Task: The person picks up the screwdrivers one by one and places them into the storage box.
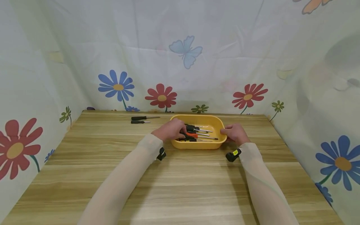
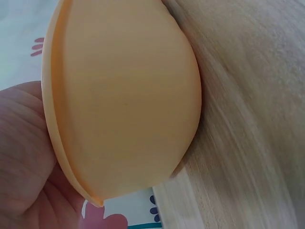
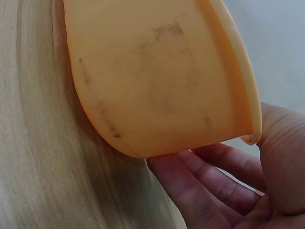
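A yellow plastic tub (image 1: 201, 145) stands near the table's back edge and holds several screwdrivers. Over its left side, my left hand (image 1: 171, 128) reaches in and pinches the handle of an orange-and-black screwdriver (image 1: 192, 135), whose shaft points right. In the left wrist view the tub wall (image 2: 126, 100) hides those fingertips. At the tub's right end my right hand (image 1: 237, 132) grips the rim, thumb over the edge. Its fingers (image 3: 183, 191) lie against the outside of the tub in the right wrist view.
Two black-handled screwdrivers, a longer one (image 1: 139, 118) and a shorter one (image 1: 137, 122), lie on the wooden table (image 1: 180, 187) left of the tub. A flowered curtain (image 1: 135, 56) hangs behind the table and along both sides.
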Tool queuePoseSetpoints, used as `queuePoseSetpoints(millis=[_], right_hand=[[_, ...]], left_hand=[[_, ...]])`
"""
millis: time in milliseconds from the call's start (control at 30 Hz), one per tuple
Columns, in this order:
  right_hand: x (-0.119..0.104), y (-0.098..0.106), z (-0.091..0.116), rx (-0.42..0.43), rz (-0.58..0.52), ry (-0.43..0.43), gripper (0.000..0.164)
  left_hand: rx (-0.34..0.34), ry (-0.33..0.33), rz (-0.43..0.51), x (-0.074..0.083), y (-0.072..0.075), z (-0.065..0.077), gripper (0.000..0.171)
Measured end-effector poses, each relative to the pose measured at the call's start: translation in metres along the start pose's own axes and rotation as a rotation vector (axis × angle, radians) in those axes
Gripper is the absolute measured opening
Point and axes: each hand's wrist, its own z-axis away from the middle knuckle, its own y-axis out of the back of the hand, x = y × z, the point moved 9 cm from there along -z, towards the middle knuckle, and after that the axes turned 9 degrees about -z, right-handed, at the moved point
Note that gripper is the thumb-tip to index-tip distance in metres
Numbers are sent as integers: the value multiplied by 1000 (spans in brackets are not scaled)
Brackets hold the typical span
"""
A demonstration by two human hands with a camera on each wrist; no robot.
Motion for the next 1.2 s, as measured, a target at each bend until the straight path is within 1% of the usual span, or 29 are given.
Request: queuePoseSetpoints(millis=[100,267,367,533,667,800,867,933,1000,1133,1200], right_hand=[[0,-1,0,-4,-4,-7,40],[0,0,0,-3,1,-11,41],[1,1,0,7,4,-16,40],[2,0,0,-3,-4,-10,41],[1,0,0,-3,-10,-11,41],[0,1,0,-1,-9,-1,40],[-1,1,-1,-3,-18,11,42],[0,1,-1,0,-24,16,43],[1,1,-2,1,-28,16,43],[2,0,-3,-1,-27,18,43],[2,0,-4,2,-29,17,43]], left_hand=[[16,-10,20,-1,2,2,18],[87,-17,32,-7,5,6,20],[129,-8,49,-12,7,9,22],[200,41,99,-27,9,17,23],[284,92,112,-47,11,28,23],[367,111,147,-68,11,40,25],[397,120,160,-79,10,46,27],[396,158,181,-92,6,53,30],[392,195,183,-106,2,59,31],[346,290,210,-133,-7,73,35],[338,332,235,-147,-11,80,36]])
